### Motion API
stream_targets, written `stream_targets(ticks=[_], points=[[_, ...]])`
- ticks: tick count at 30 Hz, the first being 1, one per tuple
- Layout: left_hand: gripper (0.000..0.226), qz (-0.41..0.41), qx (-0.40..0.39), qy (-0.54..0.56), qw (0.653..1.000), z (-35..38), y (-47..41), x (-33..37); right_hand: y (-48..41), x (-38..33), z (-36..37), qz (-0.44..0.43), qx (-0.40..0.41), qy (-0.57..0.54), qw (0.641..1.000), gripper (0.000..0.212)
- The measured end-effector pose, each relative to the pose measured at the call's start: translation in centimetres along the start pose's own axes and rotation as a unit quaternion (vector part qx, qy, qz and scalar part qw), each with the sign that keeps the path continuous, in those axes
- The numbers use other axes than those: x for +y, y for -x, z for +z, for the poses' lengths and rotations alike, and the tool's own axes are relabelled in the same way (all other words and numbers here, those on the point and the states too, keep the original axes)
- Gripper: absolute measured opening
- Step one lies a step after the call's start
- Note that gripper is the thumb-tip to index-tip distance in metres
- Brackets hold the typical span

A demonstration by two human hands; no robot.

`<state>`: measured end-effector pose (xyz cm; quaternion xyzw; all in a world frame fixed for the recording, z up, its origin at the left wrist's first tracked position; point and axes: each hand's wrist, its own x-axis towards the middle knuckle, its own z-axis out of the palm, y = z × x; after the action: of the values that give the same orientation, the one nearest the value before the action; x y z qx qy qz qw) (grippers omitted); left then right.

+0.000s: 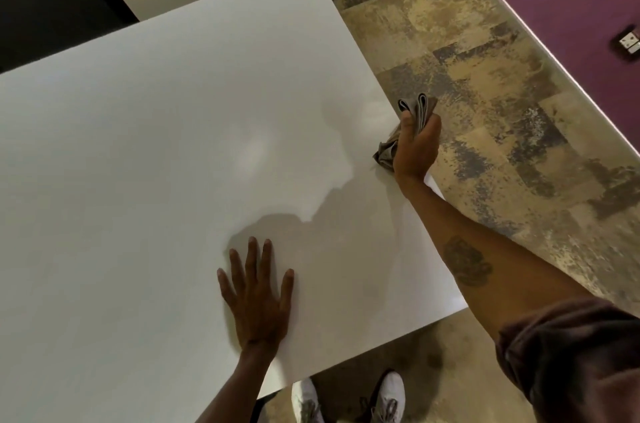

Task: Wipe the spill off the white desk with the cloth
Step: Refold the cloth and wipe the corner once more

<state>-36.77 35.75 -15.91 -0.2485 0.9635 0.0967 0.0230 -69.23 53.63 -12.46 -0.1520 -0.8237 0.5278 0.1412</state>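
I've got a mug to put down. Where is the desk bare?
The white desk is bare from its far corner to the left hand, which lies flat near the front edge. The right edge is crowded: the right hand grips the cloth there.

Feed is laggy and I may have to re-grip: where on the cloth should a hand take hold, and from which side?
Grip the cloth at its bunched middle, where the right hand already closes on it at the desk's right edge. Folded ends stick out above the fingers and a crumpled tail hangs below, touching the desk. Probably come from the floor side, palm toward the desk. The left hand lies flat on the desk.
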Motion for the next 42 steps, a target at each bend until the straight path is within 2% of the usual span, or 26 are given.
stream_targets(ticks=[3, 7, 14, 17, 20, 22, 24, 26, 28, 30, 31, 37, 42], points=[[0.073, 0.003, 0.004, 0.005, 1.0, 0.0, -0.1, -0.2, -0.7, -0.4, 1.2, -0.009, -0.014, -0.009, 1.0, 0.039], [0.072, 0.005, 0.016, 0.017, 1.0, -0.3, -0.2, -0.1, -1.1, -1.4, 1.5, 0.024, -0.052, -0.028, 0.998, 0.041], [0.072, 0.009, 0.006, 0.034, 0.999, -0.5, -0.1, -0.1, 2.6, -5.0, 1.4, 0.036, -0.21, -0.087, 0.973, 0.032], [0.067, 0.015, 0.015, 0.078, 0.997, -0.9, -0.2, -0.3, 5.8, -6.8, 1.6, 0.062, -0.261, -0.109, 0.957, 0.032], [0.068, -0.001, 0.03, 0.167, 0.986, -1.8, 0.0, -0.1, 9.6, -8.1, 1.2, 0.082, -0.298, -0.122, 0.943, 0.029], [0.069, -0.018, 0.032, 0.263, 0.964, -2.6, 0.3, -0.1, 12.1, -8.8, 0.7, 0.093, -0.32, -0.115, 0.936, 0.022], [0.062, -0.034, -0.025, 0.369, 0.928, -3.5, 0.2, -0.6, 14.5, -9.8, 0.3, 0.102, -0.339, -0.104, 0.929, 0.016], [0.062, -0.059, -0.082, 0.418, 0.903, -4.7, -0.2, -1.3, 17.0, -10.7, 0.0, 0.101, -0.353, -0.084, 0.926, 0.018], [0.062, -0.134, -0.042, 0.477, 0.867, -6.5, -0.4, -2.3, 19.5, -11.8, 0.0, 0.093, -0.365, -0.06, 0.924, 0.019], [0.046, -0.201, 0.047, 0.518, 0.83, -8.3, -0.1, -3.9, 22.1, -12.9, 0.3, 0.084, -0.381, -0.039, 0.92, 0.019], [0.039, -0.204, 0.081, 0.522, 0.824, -9.1, 0.2, -4.9, 23.5, -13.6, 0.6, 0.081, -0.39, -0.029, 0.917, 0.02], [0.024, -0.101, 0.165, 0.432, 0.881, -14.2, 1.6, -12.0, 32.5, -17.5, 3.5, 0.054, -0.444, 0.011, 0.894, 0.024], [0.021, -0.125, 0.209, 0.386, 0.89, -17.1, 3.6, -18.8, 40.7, -20.2, 6.6, 0.033, -0.485, 0.037, 0.873, 0.029]])
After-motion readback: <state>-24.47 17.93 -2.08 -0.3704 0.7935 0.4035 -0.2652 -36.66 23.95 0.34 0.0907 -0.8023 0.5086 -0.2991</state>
